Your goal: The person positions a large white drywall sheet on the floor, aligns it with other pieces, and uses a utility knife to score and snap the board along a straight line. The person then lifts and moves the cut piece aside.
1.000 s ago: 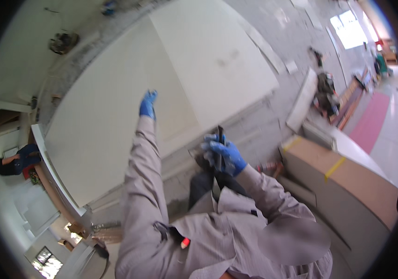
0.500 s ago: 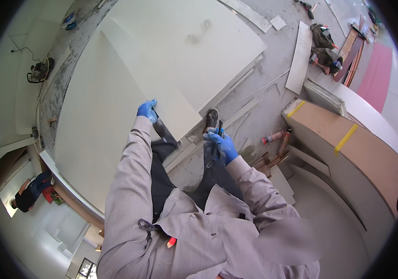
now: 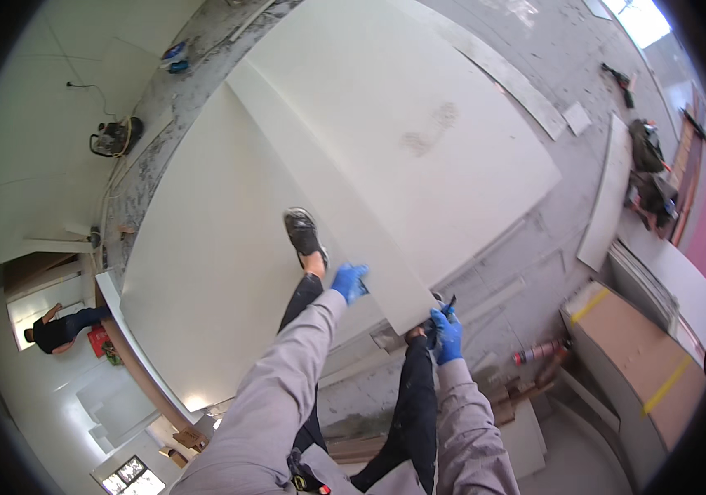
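Observation:
A long narrow white strip (image 3: 328, 194) lies across a large white panel (image 3: 468, 99), its near end toward me. My left hand (image 3: 350, 282), in a blue glove, is closed beside the strip's left edge near that end; a bit of something dark shows at its fingers, too hidden to name. At the strip's near right corner, my right hand (image 3: 447, 337), also gloved in blue, is closed around a slim dark tool (image 3: 450, 307). My left shoe (image 3: 302, 233) stands on the white sheet (image 3: 196, 247) left of the strip.
A cardboard-brown box-shaped piece with yellow tape (image 3: 625, 346) stands at the right, near red-ended tubes (image 3: 538, 352). Dark tool bags (image 3: 650, 181) lie beyond a loose board (image 3: 604, 198). A small compressor-like machine (image 3: 116, 136) sits at far left. Another person (image 3: 54, 330) is at the left.
My left shoe now stands on the white sheet. Both hands have moved to the strip's near end, lower in the view, and I lean further forward over the panels.

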`<state>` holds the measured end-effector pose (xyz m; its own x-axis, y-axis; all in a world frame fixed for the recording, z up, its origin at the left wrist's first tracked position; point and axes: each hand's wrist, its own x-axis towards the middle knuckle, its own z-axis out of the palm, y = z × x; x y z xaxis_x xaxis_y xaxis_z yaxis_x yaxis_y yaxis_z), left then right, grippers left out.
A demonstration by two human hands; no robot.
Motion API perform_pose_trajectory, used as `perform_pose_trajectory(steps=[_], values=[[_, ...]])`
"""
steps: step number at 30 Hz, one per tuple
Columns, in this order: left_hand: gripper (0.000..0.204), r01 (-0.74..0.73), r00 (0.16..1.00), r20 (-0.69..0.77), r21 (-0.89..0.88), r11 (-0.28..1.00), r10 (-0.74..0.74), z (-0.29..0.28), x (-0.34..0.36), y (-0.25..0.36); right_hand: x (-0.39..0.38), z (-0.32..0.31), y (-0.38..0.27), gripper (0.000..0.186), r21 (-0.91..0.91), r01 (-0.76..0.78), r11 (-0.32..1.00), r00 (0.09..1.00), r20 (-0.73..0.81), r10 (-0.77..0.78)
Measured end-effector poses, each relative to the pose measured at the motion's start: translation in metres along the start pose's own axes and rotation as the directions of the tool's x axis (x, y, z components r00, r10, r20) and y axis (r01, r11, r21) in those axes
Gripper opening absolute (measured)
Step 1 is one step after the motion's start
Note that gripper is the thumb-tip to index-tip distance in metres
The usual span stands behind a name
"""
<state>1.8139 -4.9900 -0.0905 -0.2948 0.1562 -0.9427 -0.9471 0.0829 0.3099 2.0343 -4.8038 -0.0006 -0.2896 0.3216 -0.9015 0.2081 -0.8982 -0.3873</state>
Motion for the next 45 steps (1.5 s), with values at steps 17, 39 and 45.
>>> perform_pose_trajectory(steps=[17, 39, 45], values=[[0.072, 0.105, 0.731, 0.176, 0.925, -0.364, 0.659, 0.003, 0.095, 0.232, 0.159, -0.043, 0.104, 0.017, -0.131, 0.009, 0.991, 0.997, -0.068, -0.018], [0.153, 0.217, 0.72, -0.524, 0.793, 0.57, 0.455, -0.013, 0.21, 0.277, 0.166, -0.048, 0.096, 0.018, -0.23, -0.031, 0.973, 0.999, -0.023, 0.027], [0.142, 0.207, 0.713, -0.5, 0.82, 0.533, 0.492, 0.015, 0.205, 0.265, 0.173, -0.059, 0.103, 0.019, -0.172, 0.013, 0.985, 0.998, -0.053, -0.022]])
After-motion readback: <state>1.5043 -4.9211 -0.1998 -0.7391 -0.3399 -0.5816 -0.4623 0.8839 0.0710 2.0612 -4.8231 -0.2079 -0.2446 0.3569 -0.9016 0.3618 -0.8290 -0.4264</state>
